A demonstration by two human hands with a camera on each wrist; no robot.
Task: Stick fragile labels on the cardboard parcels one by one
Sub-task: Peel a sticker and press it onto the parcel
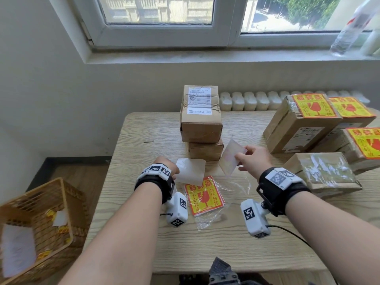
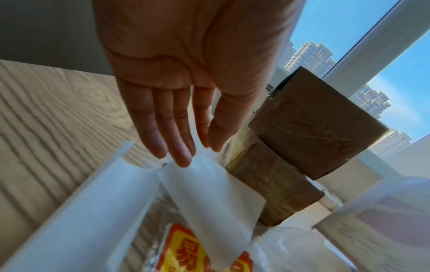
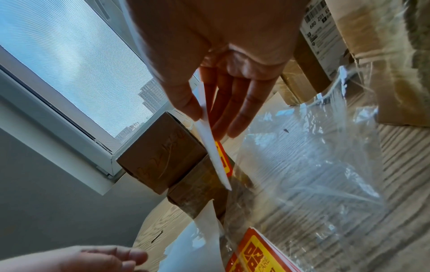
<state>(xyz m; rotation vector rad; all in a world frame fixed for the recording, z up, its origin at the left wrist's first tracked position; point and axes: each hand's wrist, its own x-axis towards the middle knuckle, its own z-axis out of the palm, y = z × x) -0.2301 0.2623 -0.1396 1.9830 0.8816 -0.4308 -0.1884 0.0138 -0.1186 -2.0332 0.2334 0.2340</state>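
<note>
Your right hand [image 1: 254,159] pinches a peeled fragile label [image 1: 232,157] between thumb and fingers, held above the wooden table [image 1: 144,233], its pale back toward you. Your left hand [image 1: 167,168] pinches the white backing sheet [image 1: 191,170] at one edge. Below lies a stack of fragile labels [image 1: 203,197] in a clear plastic bag [image 1: 232,187]. Two stacked unlabelled cardboard parcels [image 1: 200,120] stand behind; labelled parcels [image 1: 304,120] sit at right. A wicker basket [image 1: 51,212] stands on the floor at left.

basket [image 1: 41,212]: cut by left edge | bottle [image 1: 349,27]: top cropped | shipping label [image 1: 199,99]: print unreadable
</note>
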